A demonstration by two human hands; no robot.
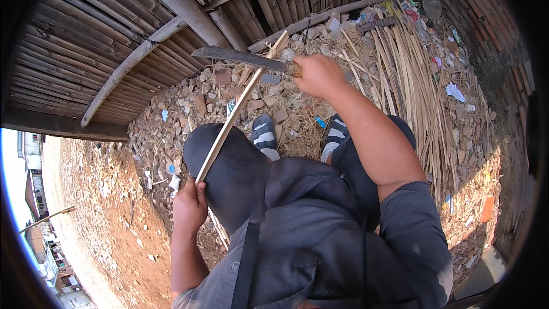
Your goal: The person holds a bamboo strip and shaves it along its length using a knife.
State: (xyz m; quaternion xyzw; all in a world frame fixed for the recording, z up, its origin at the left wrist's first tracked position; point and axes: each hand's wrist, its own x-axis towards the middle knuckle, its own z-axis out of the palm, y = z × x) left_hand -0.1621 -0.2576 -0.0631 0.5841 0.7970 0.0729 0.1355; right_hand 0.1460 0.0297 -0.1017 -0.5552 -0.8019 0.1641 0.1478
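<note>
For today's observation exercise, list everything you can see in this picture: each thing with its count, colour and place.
Bamboo strip: one, pale tan, held slanting from lower left up to the knife.
Knife: one, dark grey blade, upper centre, laid across the strip.
Bamboo splints: a pile, straw yellow, upper right ground.
Rubble: many stones, grey-brown, centre ground.
Bamboo wall: one, brown, upper left.
Shoes: two, grey and white, centre.
Left hand: grips the strip's lower part.
Right hand: grips the knife handle.

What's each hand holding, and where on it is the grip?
Left hand holds a long bamboo strip near its lower end. Right hand holds a big knife by its handle, blade crossing the strip's upper part.
</note>
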